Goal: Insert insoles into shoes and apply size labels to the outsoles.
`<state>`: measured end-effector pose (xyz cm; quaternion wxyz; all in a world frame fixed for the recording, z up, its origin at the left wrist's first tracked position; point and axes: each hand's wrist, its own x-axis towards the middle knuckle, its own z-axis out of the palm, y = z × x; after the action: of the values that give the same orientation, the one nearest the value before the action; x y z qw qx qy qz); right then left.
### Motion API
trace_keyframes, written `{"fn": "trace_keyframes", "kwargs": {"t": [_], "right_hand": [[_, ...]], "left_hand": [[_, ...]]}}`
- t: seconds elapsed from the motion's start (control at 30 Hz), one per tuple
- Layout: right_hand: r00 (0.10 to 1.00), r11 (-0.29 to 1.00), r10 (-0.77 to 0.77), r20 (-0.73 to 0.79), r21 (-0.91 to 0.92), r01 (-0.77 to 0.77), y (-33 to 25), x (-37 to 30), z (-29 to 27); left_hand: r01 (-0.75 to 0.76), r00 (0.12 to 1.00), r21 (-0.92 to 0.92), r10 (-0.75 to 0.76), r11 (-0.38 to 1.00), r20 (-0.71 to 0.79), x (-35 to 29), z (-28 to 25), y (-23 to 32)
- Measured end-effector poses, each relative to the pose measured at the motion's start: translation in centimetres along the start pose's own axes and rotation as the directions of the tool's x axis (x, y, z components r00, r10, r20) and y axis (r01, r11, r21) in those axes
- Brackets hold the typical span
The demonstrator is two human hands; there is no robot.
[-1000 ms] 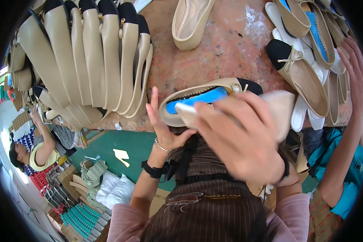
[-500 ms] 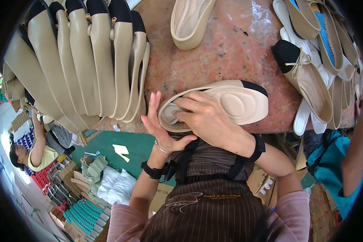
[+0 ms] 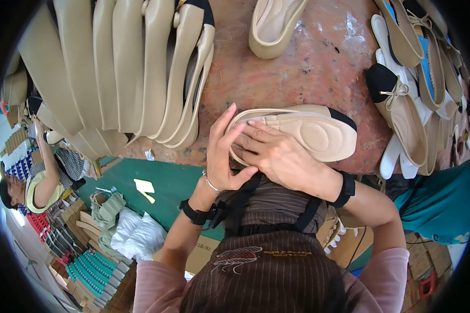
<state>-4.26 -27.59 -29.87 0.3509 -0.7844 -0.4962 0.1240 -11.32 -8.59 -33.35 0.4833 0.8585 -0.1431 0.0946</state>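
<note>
Left hand (image 3: 223, 159) has neared right hand (image 3: 279, 159) at scuffed table (image 3: 297, 78) over green floor (image 3: 175, 182).

Bench: worn reddish-brown tabletop (image 3: 292, 83), scuffed, pale shiny patches toward the far side. Left: tightly packed row of beige smooth-finish flats (image 3: 130, 78), side by side, running up to the near edge. Far middle: single beige open flat (image 3: 269, 49), heel end facing the near edge. Near edge, centre: beige flat with black toe cap (image 3: 343, 117), lying crosswise, toe right. Right: white flat sole-shaped pieces (image 3: 390, 156) in a heap with more beige flats (image 3: 407, 34), partly overlapping, so can't tell which all touch the top.
</note>
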Motion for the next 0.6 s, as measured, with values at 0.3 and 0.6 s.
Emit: {"fn": "trace_keyframes", "kwargs": {"t": [0.3,0.6], "right_hand": [[0.984,0.934,0.163,-0.072,-0.309,-0.177,-2.6,-0.7,0.7],[0.889,0.872,0.293,-0.352,-0.283,-0.399,-3.1,-3.6,-1.0]], "left_hand": [[0.074,0.988,-0.038,-0.078,0.997,-0.131,1.0,0.7,0.6],[0.234,0.941,-0.029,-0.234,0.972,-0.242,0.2,2.6,4.2]]}}
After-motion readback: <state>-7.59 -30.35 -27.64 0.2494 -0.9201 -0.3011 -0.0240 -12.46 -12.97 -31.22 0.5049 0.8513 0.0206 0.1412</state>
